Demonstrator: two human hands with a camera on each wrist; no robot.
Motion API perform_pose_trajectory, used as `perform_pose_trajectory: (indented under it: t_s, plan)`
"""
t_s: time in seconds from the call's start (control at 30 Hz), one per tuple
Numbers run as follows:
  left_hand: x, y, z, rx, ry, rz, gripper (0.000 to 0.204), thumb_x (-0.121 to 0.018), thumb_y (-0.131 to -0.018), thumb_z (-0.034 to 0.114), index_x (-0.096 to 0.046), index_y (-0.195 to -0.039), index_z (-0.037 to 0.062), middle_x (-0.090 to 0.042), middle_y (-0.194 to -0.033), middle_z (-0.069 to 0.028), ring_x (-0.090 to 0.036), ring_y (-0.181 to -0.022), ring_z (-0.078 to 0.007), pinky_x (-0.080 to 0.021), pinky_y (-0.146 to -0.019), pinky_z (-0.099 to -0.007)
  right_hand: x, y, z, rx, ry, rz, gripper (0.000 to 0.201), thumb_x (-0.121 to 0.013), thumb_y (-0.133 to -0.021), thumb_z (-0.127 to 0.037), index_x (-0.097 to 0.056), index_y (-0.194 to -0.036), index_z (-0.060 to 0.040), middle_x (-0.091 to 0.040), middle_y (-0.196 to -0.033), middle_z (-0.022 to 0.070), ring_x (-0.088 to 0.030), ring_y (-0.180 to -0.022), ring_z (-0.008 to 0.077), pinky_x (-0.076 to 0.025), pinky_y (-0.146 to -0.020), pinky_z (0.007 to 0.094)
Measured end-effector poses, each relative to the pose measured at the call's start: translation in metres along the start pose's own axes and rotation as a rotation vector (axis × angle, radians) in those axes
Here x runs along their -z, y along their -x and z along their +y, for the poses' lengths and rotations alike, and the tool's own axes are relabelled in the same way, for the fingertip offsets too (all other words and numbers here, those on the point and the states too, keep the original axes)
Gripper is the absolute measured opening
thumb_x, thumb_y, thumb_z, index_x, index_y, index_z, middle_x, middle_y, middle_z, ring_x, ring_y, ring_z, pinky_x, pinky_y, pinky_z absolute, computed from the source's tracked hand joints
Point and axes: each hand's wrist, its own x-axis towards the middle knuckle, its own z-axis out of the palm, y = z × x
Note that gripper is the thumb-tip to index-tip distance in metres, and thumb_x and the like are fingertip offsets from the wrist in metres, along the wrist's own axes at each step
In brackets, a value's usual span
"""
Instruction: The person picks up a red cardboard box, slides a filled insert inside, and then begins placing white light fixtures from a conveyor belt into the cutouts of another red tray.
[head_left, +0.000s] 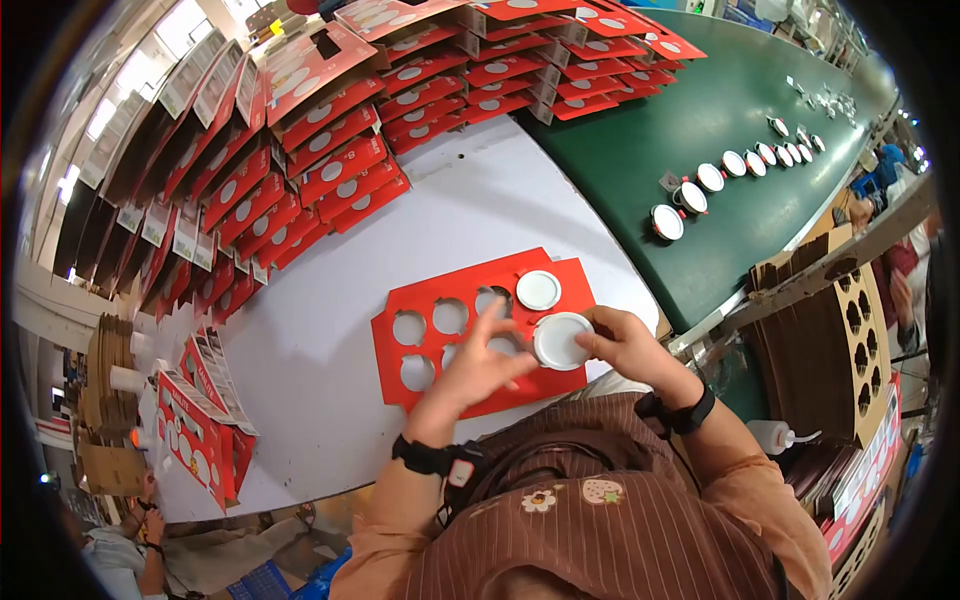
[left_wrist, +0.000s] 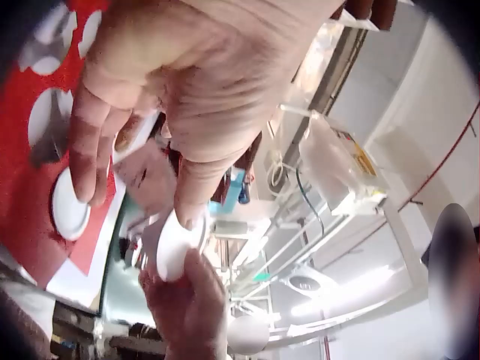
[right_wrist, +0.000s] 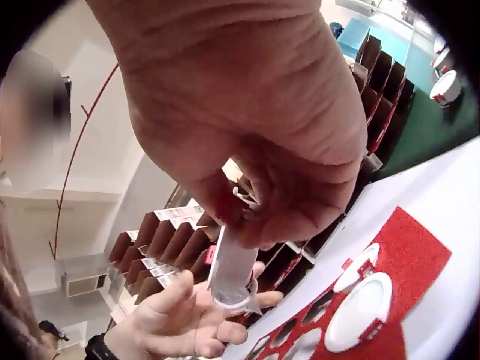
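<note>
My right hand (head_left: 635,345) pinches a round white downlight (head_left: 563,341) by its edge, thumb on its face, above the near right corner of a red cardboard sheet (head_left: 400,300) with round holes. My left hand (head_left: 478,368) is over the sheet with its fingers spread. Its thumb (left_wrist: 196,184) is right at the rim of the held downlight in the left wrist view. Another white downlight (head_left: 539,290) sits in a hole at the sheet's far right. Two downlights, including a nearer one (right_wrist: 360,311), show on the sheet in the right wrist view.
Stacked red boxes (head_left: 350,170) rise along the far side of the white table (head_left: 300,330). A row of white downlights (head_left: 710,178) lies on the green surface (head_left: 640,150) to the right. Folded red cartons (head_left: 195,430) stand at left, brown cardboard (head_left: 830,340) at right.
</note>
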Motion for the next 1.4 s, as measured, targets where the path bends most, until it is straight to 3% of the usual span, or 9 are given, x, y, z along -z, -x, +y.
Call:
perform_pose_trajectory:
  t_s: [0.03, 0.1, 0.3, 0.43, 0.77, 0.83, 0.97, 1.17, 1.4]
  plan:
    - [0.018, -0.012, 0.003, 0.238, -0.082, 0.086, 0.072, -0.063, -0.086, 0.017, -0.022, -0.144, 0.0041, -0.049, -0.119, -0.0150, -0.065, -0.078, -0.0193, -0.052, -0.054, -0.0293, 0.003, -0.005, -0.003, -0.062, -0.051, -0.002, 0.024, -0.063, -0.087, -0.017, -0.060, -0.100, 0.0035, -0.060, -0.072, 0.0060, -0.055, -0.065, 0.0110, -0.045, -0.058, 0.0271]
    - [0.040, -0.038, -0.026, 0.343, 0.184, 0.346, 0.050, -0.060, -0.088, 0.022, -0.040, -0.130, 0.0035, -0.053, -0.108, -0.0116, -0.064, -0.072, -0.0187, -0.049, -0.051, -0.0288, 0.004, -0.019, -0.004, -0.120, -0.035, -0.002, 0.027, -0.062, -0.087, -0.017, -0.060, -0.104, 0.0044, -0.061, -0.073, 0.0063, -0.057, -0.064, 0.0120, -0.046, -0.058, 0.0265]
    - [0.065, -0.068, -0.047, 0.573, 0.319, 0.246, 0.017, -0.057, -0.087, 0.021, -0.049, -0.096, 0.0096, -0.050, -0.091, -0.0052, -0.056, -0.056, -0.0130, -0.045, -0.051, -0.0265, -0.012, -0.062, -0.008, -0.135, 0.078, 0.032, 0.036, -0.061, -0.086, -0.019, -0.057, -0.113, 0.0048, -0.064, -0.076, 0.0115, -0.062, -0.065, 0.0162, -0.049, -0.061, 0.0293]
    - [0.054, -0.055, -0.038, 0.521, 0.379, 0.199, 0.011, -0.057, -0.088, 0.019, -0.047, -0.088, 0.0137, -0.046, -0.075, 0.0006, -0.053, -0.054, -0.0123, -0.041, -0.049, -0.0253, -0.023, -0.074, -0.008, -0.118, 0.336, 0.109, 0.038, -0.059, -0.084, -0.020, -0.056, -0.114, 0.0033, -0.065, -0.081, 0.0197, -0.066, -0.074, 0.0285, -0.050, -0.067, 0.0362]
    - [0.036, -0.033, -0.040, 0.451, 0.427, 0.178, 0.022, -0.054, -0.089, 0.014, -0.044, -0.108, 0.0100, -0.048, -0.080, -0.0009, -0.055, -0.051, -0.0118, -0.040, -0.046, -0.0263, -0.059, -0.070, 0.003, -0.078, 0.351, 0.170, 0.035, -0.059, -0.083, -0.018, -0.055, -0.110, 0.0031, -0.064, -0.087, 0.0238, -0.064, -0.080, 0.0355, -0.050, -0.070, 0.0407]
    - [0.035, -0.031, -0.040, 0.472, 0.387, 0.195, 0.037, -0.054, -0.089, 0.014, -0.039, -0.124, 0.0089, -0.051, -0.084, -0.0028, -0.055, -0.051, -0.0116, -0.040, -0.046, -0.0256, -0.064, -0.067, 0.004, -0.240, 0.244, 0.217, 0.034, -0.061, -0.083, -0.018, -0.054, -0.107, 0.0045, -0.063, -0.088, 0.0245, -0.064, -0.081, 0.0372, -0.051, -0.070, 0.0413]
    - [0.033, -0.027, -0.038, 0.494, 0.327, 0.146, 0.052, -0.053, -0.090, 0.014, -0.030, -0.136, 0.0093, -0.053, -0.088, -0.0062, -0.057, -0.053, -0.0124, -0.042, -0.047, -0.0259, -0.071, -0.063, 0.023, -0.265, 0.104, 0.265, 0.031, -0.062, -0.083, -0.019, -0.053, -0.100, 0.0056, -0.063, -0.087, 0.0247, -0.063, -0.081, 0.0392, -0.050, -0.069, 0.0432]
    - [0.020, -0.018, -0.031, 0.500, 0.331, 0.150, 0.061, -0.053, -0.090, 0.014, -0.020, -0.142, 0.0098, -0.054, -0.096, -0.0118, -0.060, -0.059, -0.0154, -0.047, -0.050, -0.0271, -0.076, -0.056, 0.026, -0.148, 0.437, 0.334, 0.025, -0.060, -0.084, -0.017, -0.051, -0.088, 0.0059, -0.061, -0.083, 0.0243, -0.060, -0.078, 0.0433, -0.048, -0.068, 0.0470]
    - [0.018, -0.017, -0.036, 0.492, 0.317, 0.105, 0.068, -0.052, -0.091, 0.013, -0.011, -0.146, 0.0110, -0.053, -0.099, -0.0135, -0.061, -0.061, -0.0164, -0.048, -0.051, -0.0270, -0.066, -0.060, 0.015, -0.344, 0.061, 0.187, 0.020, -0.053, -0.089, -0.012, -0.053, -0.083, 0.0068, -0.065, -0.074, 0.0202, -0.068, -0.064, 0.0260, -0.054, -0.054, 0.0333]
